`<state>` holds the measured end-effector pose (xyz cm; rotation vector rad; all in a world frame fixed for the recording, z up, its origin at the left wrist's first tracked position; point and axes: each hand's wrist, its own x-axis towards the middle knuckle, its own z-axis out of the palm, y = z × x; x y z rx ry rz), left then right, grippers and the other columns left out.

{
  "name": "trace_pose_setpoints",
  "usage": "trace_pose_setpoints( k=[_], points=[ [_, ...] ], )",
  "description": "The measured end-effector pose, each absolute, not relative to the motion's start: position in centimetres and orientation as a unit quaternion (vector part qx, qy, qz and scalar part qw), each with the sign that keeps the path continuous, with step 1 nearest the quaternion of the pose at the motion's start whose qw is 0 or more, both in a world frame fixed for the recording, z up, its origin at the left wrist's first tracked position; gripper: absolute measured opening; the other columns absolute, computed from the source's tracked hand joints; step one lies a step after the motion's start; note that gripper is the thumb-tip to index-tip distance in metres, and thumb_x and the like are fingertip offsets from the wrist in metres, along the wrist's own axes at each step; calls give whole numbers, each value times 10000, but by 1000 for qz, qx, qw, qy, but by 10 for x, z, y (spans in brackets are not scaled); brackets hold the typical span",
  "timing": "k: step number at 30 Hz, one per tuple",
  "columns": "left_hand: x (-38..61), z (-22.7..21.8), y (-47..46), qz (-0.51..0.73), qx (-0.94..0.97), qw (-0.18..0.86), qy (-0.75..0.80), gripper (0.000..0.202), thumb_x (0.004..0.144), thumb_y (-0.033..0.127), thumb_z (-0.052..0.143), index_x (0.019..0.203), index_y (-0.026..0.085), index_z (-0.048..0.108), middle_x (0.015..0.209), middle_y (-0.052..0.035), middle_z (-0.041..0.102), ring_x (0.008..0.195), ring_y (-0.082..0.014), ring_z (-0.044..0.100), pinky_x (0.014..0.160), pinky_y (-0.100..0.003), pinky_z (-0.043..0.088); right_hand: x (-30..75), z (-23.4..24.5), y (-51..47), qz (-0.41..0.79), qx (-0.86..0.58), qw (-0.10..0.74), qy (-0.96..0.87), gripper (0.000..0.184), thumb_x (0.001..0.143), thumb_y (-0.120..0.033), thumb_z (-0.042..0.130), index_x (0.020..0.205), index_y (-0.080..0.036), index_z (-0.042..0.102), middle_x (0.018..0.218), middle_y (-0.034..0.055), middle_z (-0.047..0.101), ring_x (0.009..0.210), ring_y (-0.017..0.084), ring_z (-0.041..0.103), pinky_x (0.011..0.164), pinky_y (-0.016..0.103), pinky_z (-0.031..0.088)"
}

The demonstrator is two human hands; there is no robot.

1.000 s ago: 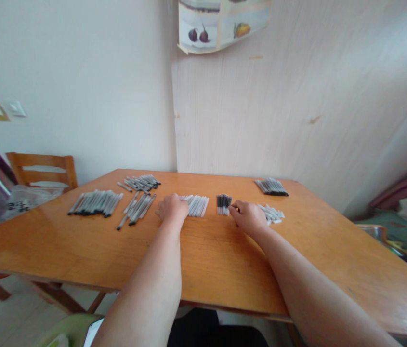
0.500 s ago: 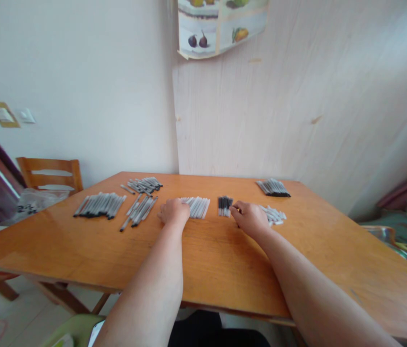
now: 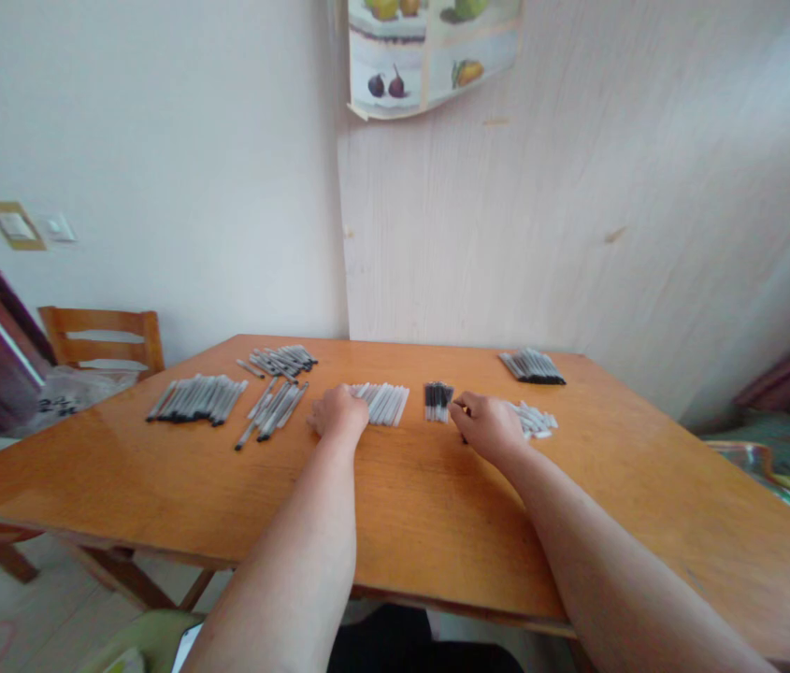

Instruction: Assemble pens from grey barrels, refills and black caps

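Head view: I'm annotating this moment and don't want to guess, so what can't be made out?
In the head view:
Left hand: its back hides whether it grips anything.
Row of white tubes: left end hidden by that hand.
Right hand: what it holds, if anything, is too small.
Short white pieces: partly hidden behind that hand.
Fruit pictures: cut off by the top edge.

Wooden chair (image 3: pixel 103 348), fruit paintings (image 3: pixel 431 58), wall switch (image 3: pixel 58 227)
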<state>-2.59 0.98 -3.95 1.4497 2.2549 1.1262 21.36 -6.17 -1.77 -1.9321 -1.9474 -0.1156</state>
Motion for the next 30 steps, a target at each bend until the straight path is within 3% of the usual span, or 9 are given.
trace_pose_setpoints(
  k=[5,25,30],
  points=[
    [-27,-39,11,302,527,77,791,284,788,291,500,1002,319,685,1114,-115,638,1101,-379,502,856,-543,352,214,-17,-62,-42,-690,195,-696,398,904,-482,359,919,-240,676,829,52,698,739,174,610,555,251,281],
    [-19,-23,-4,382,500,108,769,276,797,371,501,1003,315,676,1112,-108,635,1077,-364,494,822,-522,338,216,-20,-58,-32,-678,198,-707,402,894,-491,361,937,-253,683,843,55,700,761,189,614,556,246,288],
    [-37,-21,-12,340,525,42,779,254,785,351,510,963,295,683,1087,-113,637,1069,-370,499,831,-534,336,217,-19,-58,-30,-679,195,-707,414,896,-494,354,947,-247,681,855,64,702,783,194,617,561,248,291]
  ],
)
